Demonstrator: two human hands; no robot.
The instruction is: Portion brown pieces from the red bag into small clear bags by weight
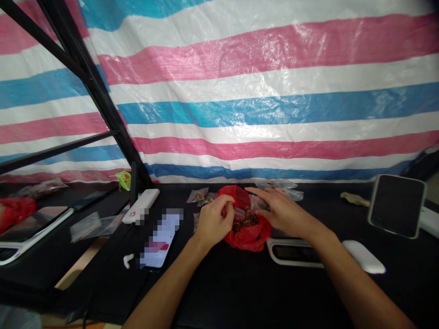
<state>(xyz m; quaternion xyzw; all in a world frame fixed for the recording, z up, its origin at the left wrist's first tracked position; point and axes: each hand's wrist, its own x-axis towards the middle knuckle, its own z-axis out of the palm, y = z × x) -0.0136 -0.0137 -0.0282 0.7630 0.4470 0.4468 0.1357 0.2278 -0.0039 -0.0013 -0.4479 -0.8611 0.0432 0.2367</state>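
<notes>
Far left, a crumpled second red bag (17, 212) sits low at the edge of the shot, a clear bag (39, 187) lying beyond it. Moving right, there's a yellow-green packet (124, 179) by the black frame post (140, 183), then a white power bank (142, 205), with loose clear bags (96, 225) to its left. An earbud (128, 260) lies on the black table (219, 297), just beside a blurred phone (159, 237).

Now to the action at centre! The left hand (214, 220) is closed, fingers curled at the mouth of the red bag (245, 240), though exactly what they pinch is hidden. Small zip bags (198, 195) of brown stuff lie just behind it. The red bag sits open on the table between both hands, a heap of brown pieces (245, 220) showing inside, with a small clear bag (258, 203) at its mouth. The right hand (284, 210) is open, fingers stretched flat across that clear bag.

That red film looks thin and soft, sure to slump, so the gathered rim is the place to grip. The clear bag looks light and slippery, best pinched by its edge.

Further right, more clear bags (279, 185) lie at the back, then a white-framed device (295, 252), a white oval object (363, 257), and a dark tablet (397, 205) propped up at the end.
</notes>
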